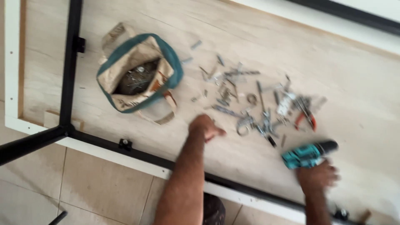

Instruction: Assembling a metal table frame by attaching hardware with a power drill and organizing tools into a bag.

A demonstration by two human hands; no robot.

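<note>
You are kneeling over a pale wooden panel (325, 71) that is lying flat, framed by a black metal frame (68, 62) running down at 9 o'clock and slanting along the near edge toward 5 o'clock. Open wood is showing at 12 and 3 o'clock, well apart from any clutter; tiled floor (96, 187) is lying at 7 o'clock beyond the frame.

Your left hand (205, 127) is resting on the wood near the centre, fingers curled together, thumb pointing toward 3 o'clock; blur is hiding whether it is pinching anything. Just beside it, toward 2 o'clock, a scatter of screws and fittings (241, 96) is spreading across the panel, with orange-handled pliers (307, 118) at its 3 o'clock end.

Your right hand (317, 176) is sitting at 4 o'clock, touching the rear of a teal cordless drill (308, 154); I cannot tell whether it is gripping.

At 10 o'clock, a tan bag with teal trim (139, 73) is gaping open, holding a dark heap of metal fasteners.
</note>
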